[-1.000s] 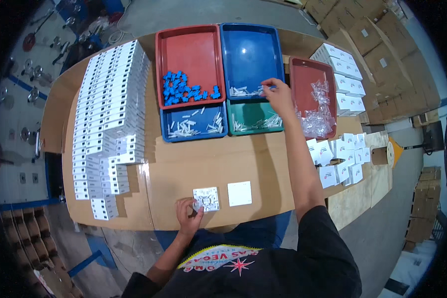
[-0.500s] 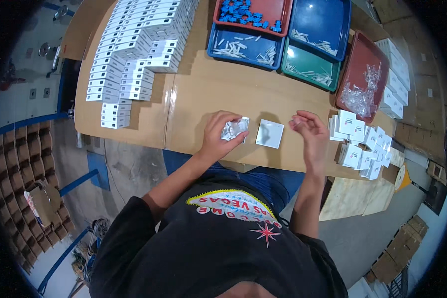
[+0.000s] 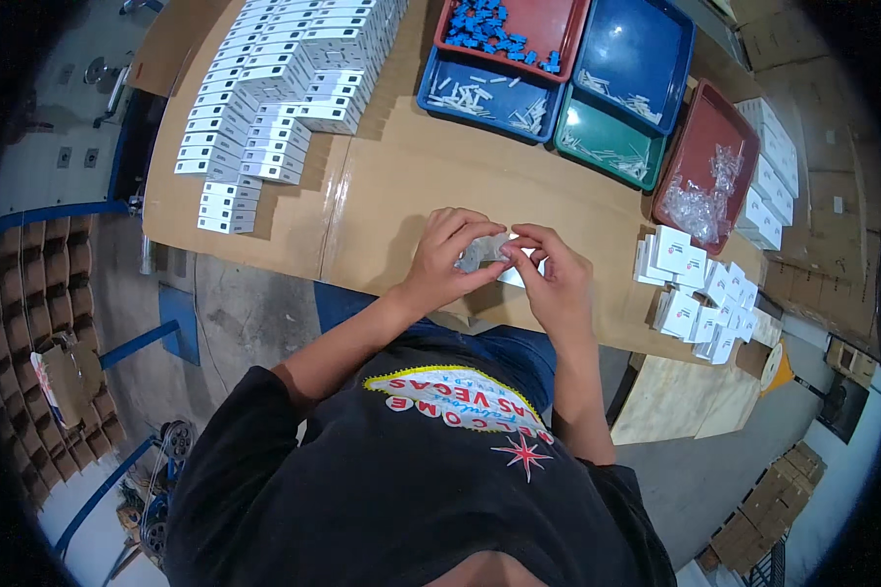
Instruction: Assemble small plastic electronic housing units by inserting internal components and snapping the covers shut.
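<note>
Since both hands meet on it at the near edge of the counter (image 3: 382,210), the item in work is a small clear plastic bag (image 3: 479,252) with a white square piece (image 3: 520,270) against it.

Left to right:
- stacks of flat white boxes (image 3: 274,93) sit far left on the counter, well apart from the hands.
- left hand (image 3: 445,262): grip closed on the bag's left side, fingers curled over the top, thumb beneath.
- bag: crinkly, see-through, with a pale glint; contents too small to tell. Judged very light, limp and a bit slippery, so it should buckle if held by one corner. Best taken by the edges, pinched on both sides.
- right hand (image 3: 553,279): fingertips pinch the bag's right edge, and the white piece lies just under them. That piece looks flat and stiff; judged light as card.
- behind them, trays: a red tray (image 3: 558,29) with blue parts, two blue trays (image 3: 435,83) and a green tray (image 3: 582,147) with small white pieces, and a dark red tray (image 3: 719,117) holding more clear bags.
- far right: loose small white boxes (image 3: 700,289), near the right hand but not touching.
</note>
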Demonstrator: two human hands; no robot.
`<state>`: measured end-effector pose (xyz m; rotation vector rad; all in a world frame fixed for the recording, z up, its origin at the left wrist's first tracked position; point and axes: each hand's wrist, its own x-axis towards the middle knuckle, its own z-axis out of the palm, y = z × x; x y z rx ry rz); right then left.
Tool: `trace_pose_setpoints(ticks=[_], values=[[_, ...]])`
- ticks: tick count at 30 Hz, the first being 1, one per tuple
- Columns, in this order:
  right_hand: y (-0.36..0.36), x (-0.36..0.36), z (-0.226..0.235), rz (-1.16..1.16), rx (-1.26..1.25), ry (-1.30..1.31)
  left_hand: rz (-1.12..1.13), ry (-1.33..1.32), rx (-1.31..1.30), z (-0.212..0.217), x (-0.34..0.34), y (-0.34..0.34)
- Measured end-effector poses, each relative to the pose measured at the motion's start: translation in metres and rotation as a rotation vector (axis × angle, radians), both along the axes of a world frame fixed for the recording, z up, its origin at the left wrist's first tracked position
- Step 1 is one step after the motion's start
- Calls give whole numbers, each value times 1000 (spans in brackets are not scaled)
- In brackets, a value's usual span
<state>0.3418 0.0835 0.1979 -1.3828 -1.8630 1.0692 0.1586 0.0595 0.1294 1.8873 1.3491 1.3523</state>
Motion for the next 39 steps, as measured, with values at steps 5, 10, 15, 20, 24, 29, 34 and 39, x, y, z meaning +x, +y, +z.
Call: trace_pose_setpoints(ticks=[5, 10, 15, 20, 24, 29, 34, 39], values=[[1, -3, 0, 39, 9, 29, -7, -8, 0, -2, -2, 1], [2, -3, 6, 41, 5, -7, -20, -34, 10, -3, -2, 2], [2, -1, 5, 68, -86, 63, -41, -76, -4, -12, -2, -3], [15, 4, -19, -48, -76, 108, 10, -97, -60, -27, -8, -9], [48, 4, -44, -77, -23, -44, 128, -65, -96, -54, -27, -14], [106, -17, -64, -50, 56, -150, 273, -133, -130, -83, -40, -21], [175, -59, -72, 20, 124, -276, 305, -93, -101, -92, -41, -23], [222, -92, -109, 52, 145, -437, 323, -26, -106, -89, -40, -19]])
